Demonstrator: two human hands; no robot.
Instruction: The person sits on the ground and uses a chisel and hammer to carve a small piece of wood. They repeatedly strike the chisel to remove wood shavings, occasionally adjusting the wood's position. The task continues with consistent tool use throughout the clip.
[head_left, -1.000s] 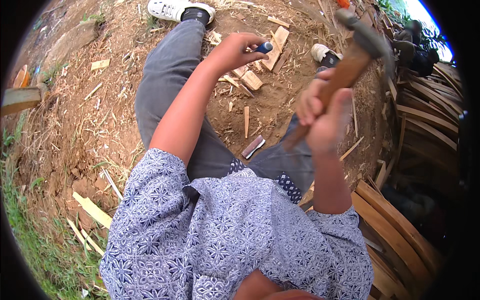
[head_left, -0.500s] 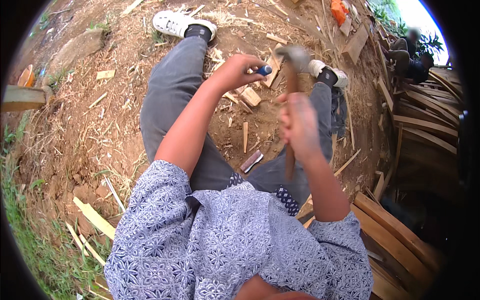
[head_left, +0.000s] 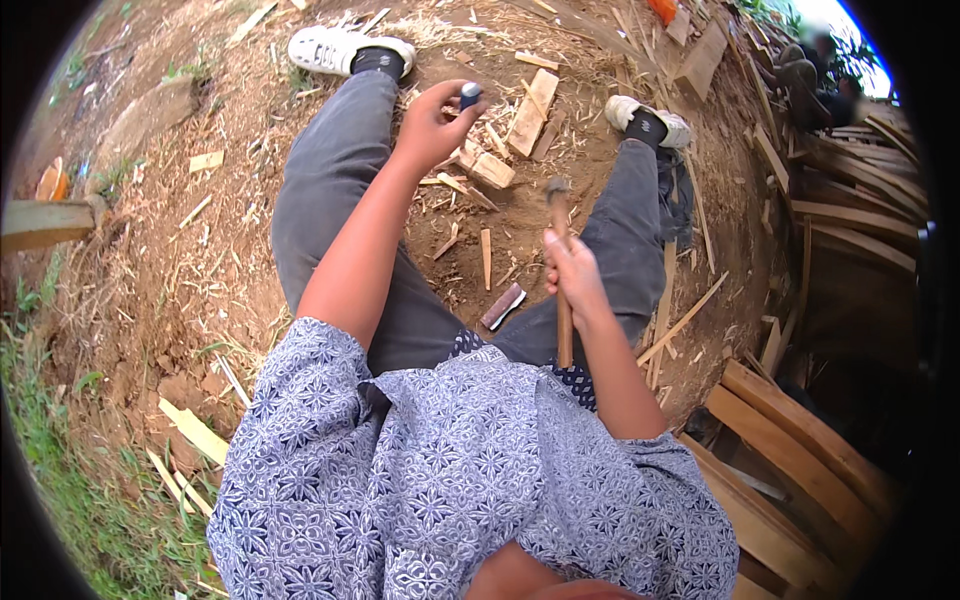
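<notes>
My left hand (head_left: 436, 125) is closed around an upright blue-handled chisel (head_left: 469, 95). Only its handle and pale metal end show; the blade is hidden. In my right hand (head_left: 573, 278) is a hammer (head_left: 566, 335), gripped by its wooden handle, the metal head pointing away from me. The hammer is apart from the chisel, low between my legs. Beyond and right of my left wrist, a short wood block (head_left: 487, 166) and a flat wood piece (head_left: 532, 112) lie on the dirt. Nearer to me rests a small brown block with a white side (head_left: 503, 306).
Shavings and thin offcuts litter the dirt ground (head_left: 180, 300) around my legs. Long boards (head_left: 790, 450) are stacked on my right. A wooden beam end (head_left: 45, 225) juts in at far left. Other people (head_left: 810, 85) are at the upper right.
The hammer has come down and toward me from its raised, blurred position. My left hand has shifted away and to the left with the chisel, which now stands more upright.
</notes>
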